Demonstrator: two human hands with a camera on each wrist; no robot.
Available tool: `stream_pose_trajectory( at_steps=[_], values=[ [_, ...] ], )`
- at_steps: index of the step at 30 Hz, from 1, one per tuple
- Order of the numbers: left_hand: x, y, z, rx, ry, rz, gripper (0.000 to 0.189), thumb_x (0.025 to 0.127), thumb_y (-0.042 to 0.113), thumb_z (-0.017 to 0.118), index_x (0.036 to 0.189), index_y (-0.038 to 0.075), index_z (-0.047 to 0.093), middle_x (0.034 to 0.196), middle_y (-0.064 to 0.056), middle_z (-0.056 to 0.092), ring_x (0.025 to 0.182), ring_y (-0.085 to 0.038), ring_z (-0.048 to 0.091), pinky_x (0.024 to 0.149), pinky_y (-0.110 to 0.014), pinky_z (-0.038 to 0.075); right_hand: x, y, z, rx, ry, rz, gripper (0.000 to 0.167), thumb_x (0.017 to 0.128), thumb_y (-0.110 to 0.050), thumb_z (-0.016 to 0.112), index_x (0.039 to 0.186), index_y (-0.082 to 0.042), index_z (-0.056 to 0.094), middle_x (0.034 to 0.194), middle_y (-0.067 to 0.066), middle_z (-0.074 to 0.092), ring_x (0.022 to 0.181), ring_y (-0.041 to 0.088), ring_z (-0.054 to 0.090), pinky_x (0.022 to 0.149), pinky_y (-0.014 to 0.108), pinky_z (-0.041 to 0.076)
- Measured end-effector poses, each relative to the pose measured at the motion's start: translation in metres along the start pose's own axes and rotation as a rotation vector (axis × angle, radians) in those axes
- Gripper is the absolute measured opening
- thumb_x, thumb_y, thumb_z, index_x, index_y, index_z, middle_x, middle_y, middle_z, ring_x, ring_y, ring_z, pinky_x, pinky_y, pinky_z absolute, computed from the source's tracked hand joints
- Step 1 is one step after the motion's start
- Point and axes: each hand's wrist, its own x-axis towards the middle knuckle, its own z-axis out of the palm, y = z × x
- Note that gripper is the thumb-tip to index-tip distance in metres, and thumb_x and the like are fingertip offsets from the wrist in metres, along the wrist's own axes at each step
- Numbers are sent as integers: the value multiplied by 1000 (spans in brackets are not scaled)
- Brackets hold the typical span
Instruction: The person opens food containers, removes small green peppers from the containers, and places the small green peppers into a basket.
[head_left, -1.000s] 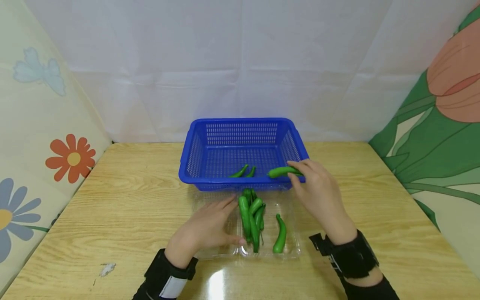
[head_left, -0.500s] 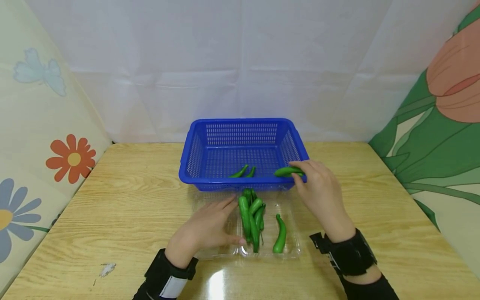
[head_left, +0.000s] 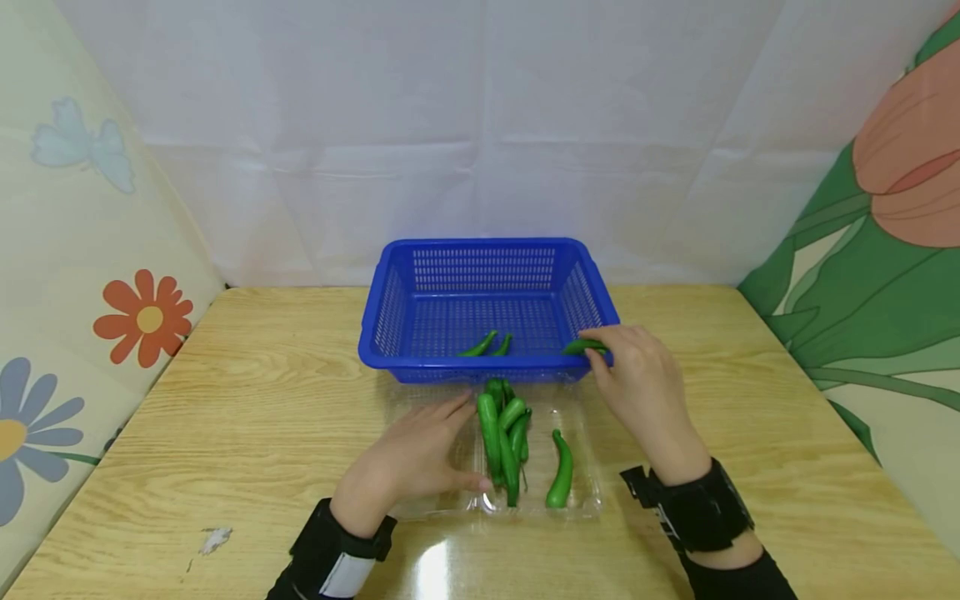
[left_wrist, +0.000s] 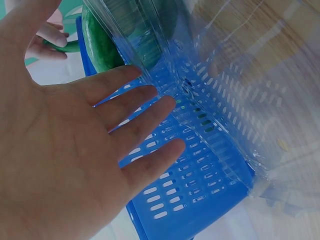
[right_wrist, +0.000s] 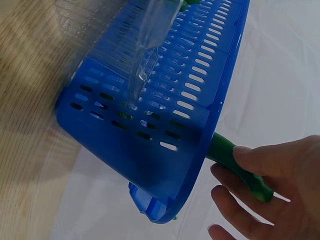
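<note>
At the front right corner of the blue basket (head_left: 480, 363), my right hand (head_left: 643, 387) pinches a green chili pepper (head_left: 583, 346) between thumb and fingers. In the right wrist view, that pepper (right_wrist: 225, 152) points over the basket's rim. Two more chili peppers (head_left: 478, 343) lie inside near the front wall. My left hand (head_left: 412, 454) is at the left part of the clear plastic container (head_left: 587, 483), its fingers extended. Beside its fingertips lies a heap of several green chili peppers (head_left: 489, 433). One separate pepper (head_left: 560, 475) lies to the right in the same container.
The container sits directly in front of the basket on a wooden table (head_left: 247, 400). A white cloth backdrop (head_left: 480, 125) rises behind the basket, with patterned panels on both sides. A worn patch (head_left: 216, 540) marks the table at front left.
The pepper in my right hand has shifted slightly right and turned, so less of it shows past the fingers. My left hand and the other peppers have stayed in place.
</note>
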Motion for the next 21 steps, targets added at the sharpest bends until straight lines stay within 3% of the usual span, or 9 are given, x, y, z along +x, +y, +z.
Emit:
stream_pose_trajectory(
  at_steps=[14,21],
  values=[
    [0,0,0,9,1,4,99,78,59,76,154,8,36,159,-13,30,143,-35,33,116,-55,26,1,0,0,-5,10,-21,23,79,4,79,101,1,72,100,18,72,87,33,64,71,45,55],
    [0,0,0,11,-4,-6,100,78,59,76,154,9,35,160,-12,29,143,-35,33,116,-55,26,3,-4,0,67,17,-144,25,77,5,81,99,-3,74,102,14,72,96,31,65,85,45,55]
  ],
)
